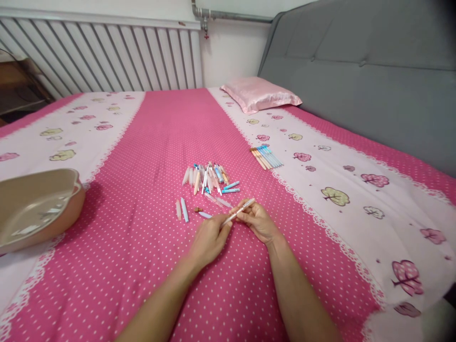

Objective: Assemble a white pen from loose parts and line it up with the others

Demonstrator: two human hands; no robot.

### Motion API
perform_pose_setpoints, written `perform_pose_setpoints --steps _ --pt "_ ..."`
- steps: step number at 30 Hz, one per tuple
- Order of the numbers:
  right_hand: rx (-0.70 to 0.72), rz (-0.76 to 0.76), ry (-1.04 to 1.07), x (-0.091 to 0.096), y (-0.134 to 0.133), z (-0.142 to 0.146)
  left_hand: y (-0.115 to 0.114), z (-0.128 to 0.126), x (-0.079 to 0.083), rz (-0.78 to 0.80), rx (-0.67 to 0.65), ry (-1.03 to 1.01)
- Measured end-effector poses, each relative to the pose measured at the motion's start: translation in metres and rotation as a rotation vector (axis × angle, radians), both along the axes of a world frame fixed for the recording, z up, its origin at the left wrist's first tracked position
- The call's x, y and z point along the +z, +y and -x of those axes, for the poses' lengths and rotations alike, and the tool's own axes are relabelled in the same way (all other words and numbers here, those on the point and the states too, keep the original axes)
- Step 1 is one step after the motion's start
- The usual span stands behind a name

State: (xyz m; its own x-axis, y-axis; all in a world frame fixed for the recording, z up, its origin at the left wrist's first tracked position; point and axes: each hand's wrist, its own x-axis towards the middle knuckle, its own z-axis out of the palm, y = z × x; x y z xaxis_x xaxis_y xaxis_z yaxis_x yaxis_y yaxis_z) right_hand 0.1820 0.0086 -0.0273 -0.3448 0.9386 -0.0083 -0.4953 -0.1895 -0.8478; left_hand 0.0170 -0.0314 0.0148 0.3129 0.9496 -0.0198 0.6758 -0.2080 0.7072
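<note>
Both of my hands meet over the pink dotted bedspread (149,266) and hold one thin white pen (239,213) between them. My left hand (209,238) pinches its near end. My right hand (257,220) grips its far half, and the tip sticks out past the fingers. Just beyond the hands lies a loose heap of pens and pen parts (210,178) in white, blue and peach. Two caps (181,209) lie side by side left of the hands, with a small blue piece (204,214) close to my left fingers.
A neat row of finished blue and peach pens (266,157) lies to the right of the heap. A beige plastic tray (33,206) sits at the left edge. A pink pillow (260,93) rests by the grey headboard (374,71). A white radiator (103,57) lines the far wall.
</note>
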Motion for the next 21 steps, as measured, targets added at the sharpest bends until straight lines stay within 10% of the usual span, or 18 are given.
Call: perform_pose_setpoints --steps 21 --pt "-0.033 0.007 -0.011 0.0004 -0.0016 0.0020 -0.0022 -0.0011 0.0034 0.011 -0.005 -0.012"
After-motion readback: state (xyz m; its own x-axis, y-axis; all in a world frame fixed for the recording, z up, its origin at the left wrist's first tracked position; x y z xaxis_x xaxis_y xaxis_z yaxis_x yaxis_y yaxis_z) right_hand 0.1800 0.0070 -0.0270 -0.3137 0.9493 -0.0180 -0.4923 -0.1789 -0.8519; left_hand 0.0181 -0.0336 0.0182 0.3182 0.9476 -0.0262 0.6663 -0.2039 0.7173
